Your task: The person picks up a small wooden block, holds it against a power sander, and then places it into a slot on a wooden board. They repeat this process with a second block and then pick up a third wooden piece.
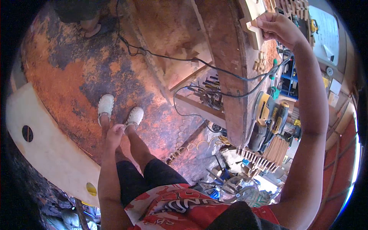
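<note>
At the upper right, my right hand [276, 28] is closed, its thumb and fingers pinching the edge of a pale notched wooden piece [253, 35] at the workbench [234, 80] edge. Part of that piece runs out of view at the top. My left hand [114, 136] hangs low in front of my legs, away from the bench. Its fingers are curled together, and whatever they may hold is too small to make out.
A yellow-and-black power sander [264, 111] lies on the bench near stacked wooden strips [276, 151]. Black cables [184, 59] cross the bench side and floor. A coiled air hose [191, 147] lies below. Left is a large pale board [46, 126] with holes. Another person's foot [92, 30] shows at top left.
</note>
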Motion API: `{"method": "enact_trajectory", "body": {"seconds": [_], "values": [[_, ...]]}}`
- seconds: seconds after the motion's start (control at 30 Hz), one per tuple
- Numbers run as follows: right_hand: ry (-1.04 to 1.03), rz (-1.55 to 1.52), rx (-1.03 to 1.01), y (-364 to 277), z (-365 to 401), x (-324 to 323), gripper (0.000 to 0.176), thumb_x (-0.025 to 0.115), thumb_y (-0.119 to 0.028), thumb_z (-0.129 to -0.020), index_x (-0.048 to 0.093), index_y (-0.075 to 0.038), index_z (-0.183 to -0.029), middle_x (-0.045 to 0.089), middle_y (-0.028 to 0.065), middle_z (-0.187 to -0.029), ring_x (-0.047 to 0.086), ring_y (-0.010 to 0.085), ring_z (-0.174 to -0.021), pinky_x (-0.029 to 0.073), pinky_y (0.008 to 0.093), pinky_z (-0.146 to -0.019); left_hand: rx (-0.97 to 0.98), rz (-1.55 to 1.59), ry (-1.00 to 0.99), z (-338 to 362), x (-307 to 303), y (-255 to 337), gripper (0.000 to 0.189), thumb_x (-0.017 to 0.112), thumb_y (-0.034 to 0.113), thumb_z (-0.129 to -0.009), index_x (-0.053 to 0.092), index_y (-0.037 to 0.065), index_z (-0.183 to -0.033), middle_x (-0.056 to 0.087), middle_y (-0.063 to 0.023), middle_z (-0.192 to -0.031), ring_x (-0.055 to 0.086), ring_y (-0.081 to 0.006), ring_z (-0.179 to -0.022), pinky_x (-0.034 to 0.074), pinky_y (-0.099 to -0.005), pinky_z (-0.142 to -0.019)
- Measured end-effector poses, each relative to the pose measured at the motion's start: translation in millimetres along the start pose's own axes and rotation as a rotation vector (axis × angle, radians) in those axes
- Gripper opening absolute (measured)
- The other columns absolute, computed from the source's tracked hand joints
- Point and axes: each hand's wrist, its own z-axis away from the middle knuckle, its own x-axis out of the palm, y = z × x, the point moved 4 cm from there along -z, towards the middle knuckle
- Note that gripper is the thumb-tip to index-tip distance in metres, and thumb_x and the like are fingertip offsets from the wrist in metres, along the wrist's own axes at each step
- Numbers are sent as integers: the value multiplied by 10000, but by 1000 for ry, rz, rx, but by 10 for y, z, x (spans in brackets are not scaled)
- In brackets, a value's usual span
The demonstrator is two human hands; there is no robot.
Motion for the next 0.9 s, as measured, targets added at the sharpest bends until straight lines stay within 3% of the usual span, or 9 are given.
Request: {"method": "enact_trajectory", "body": {"seconds": [0.1,0.17,0.3,0.37,0.6,0.77,0.9], "values": [[-11,-22,-32,2,15,35,263,658,-303,-922,682,-51,-995,597,-35,-792,520,44,-673,443,213,-638,52,-44,-7,-12,-2,61,180,597,117,-909,658,12,-1042,684,-127,-841,667,-198,-787,518,-330,-720],[-34,-8,-61,36,-7,5,277,631,-302,-941,680,-41,-1019,596,-31,-793,529,48,-685,442,218,-639,74,-89,-15,4,-3,153,250,605,224,-939,651,8,-1055,672,-82,-847,633,-163,-761,510,-308,-717],[-60,-47,-108,34,39,-28,276,618,-293,-949,682,-37,-1026,604,-31,-799,532,50,-691,445,222,-644,18,-58,-46,30,-74,339,239,599,208,-939,654,7,-1058,674,-94,-861,635,-166,-785,509,-309,-729],[-22,-122,-109,13,73,6,269,616,-290,-949,688,-39,-1011,600,-36,-789,523,49,-689,435,220,-638,-36,-51,-5,-9,-83,205,214,623,154,-891,663,2,-1036,695,-138,-871,675,-226,-796,527,-337,-749],[21,-74,-63,-10,38,54,237,677,-283,-910,699,-50,-946,581,-42,-740,504,47,-651,418,223,-611,15,6,35,-112,-118,-168,218,625,165,-887,671,7,-1030,698,-134,-895,671,-217,-833,521,-335,-782],[47,-16,-78,-42,56,77,251,736,-303,-862,681,-57,-863,571,-44,-716,486,47,-623,412,222,-592,-18,2,20,-75,-162,-54,236,624,185,-890,672,7,-1037,700,-121,-893,666,-206,-839,518,-333,-779],[32,-13,-83,-40,49,76,253,734,-302,-863,685,-54,-886,569,-48,-712,487,45,-627,412,219,-598,-13,-3,14,-99,-160,-16,245,622,196,-894,673,12,-1048,701,-122,-898,667,-206,-842,519,-333,-775]]}}
